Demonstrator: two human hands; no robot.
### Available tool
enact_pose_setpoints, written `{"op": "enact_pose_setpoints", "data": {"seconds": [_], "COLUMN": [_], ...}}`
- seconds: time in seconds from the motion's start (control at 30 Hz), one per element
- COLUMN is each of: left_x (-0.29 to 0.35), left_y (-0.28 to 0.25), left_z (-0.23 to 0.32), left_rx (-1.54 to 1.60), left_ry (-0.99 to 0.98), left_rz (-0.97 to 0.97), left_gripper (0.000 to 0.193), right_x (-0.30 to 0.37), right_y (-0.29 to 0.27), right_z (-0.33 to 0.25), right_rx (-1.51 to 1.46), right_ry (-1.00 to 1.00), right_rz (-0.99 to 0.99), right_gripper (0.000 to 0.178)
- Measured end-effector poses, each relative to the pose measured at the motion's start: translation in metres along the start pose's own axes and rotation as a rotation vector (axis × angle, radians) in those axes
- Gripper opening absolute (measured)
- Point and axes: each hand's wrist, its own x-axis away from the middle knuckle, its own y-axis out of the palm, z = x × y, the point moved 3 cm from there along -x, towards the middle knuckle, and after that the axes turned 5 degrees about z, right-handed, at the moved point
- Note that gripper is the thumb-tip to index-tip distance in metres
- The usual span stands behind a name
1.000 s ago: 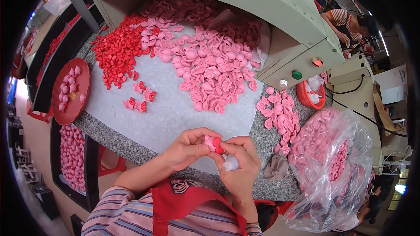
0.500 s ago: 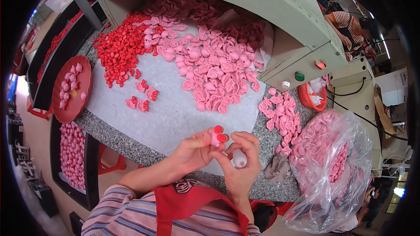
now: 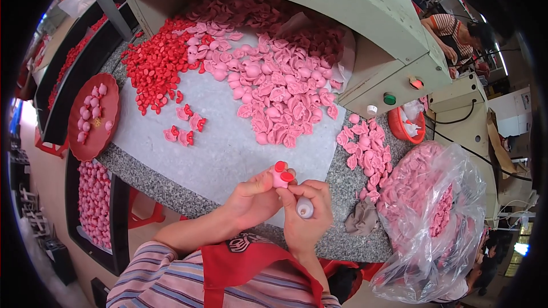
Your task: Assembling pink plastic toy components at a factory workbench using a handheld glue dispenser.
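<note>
Above the near edge of the white sheet [image 3: 217, 166], the left hand [image 3: 250, 198] pinches a small pink piece [image 3: 279, 182] with two red caps [image 3: 287, 177], while the right hand [image 3: 308, 212], curled around a white bottle [image 3: 305, 209], meets its lower side. The piece is probably light, smooth and fairly firm, best gripped by its pink sides.

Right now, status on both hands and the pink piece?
Left hand pinching pink piece, two red parts showing. Right hand holding whitish bottle alongside. Red parts unblocked from view.
</note>
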Motion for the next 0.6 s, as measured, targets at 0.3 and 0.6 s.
{"op": "enact_pose_setpoints", "data": {"seconds": [0.3,0.6], "left_x": [-0.002,-0.003], "left_y": [-0.003,-0.007], "left_z": [-0.001,-0.003], "left_rx": [-0.020,-0.024], "left_ry": [0.010,0.013], "left_rz": [-0.097,-0.074], "left_gripper": [0.035,0.037], "right_x": [0.003,0.004], "right_y": [0.001,0.003], "right_z": [-0.002,0.009], "right_rx": [-0.001,-0.014], "right_ry": [-0.105,-0.091], "right_rz": [0.032,0.061], "right_gripper": [0.017,0.019]}}
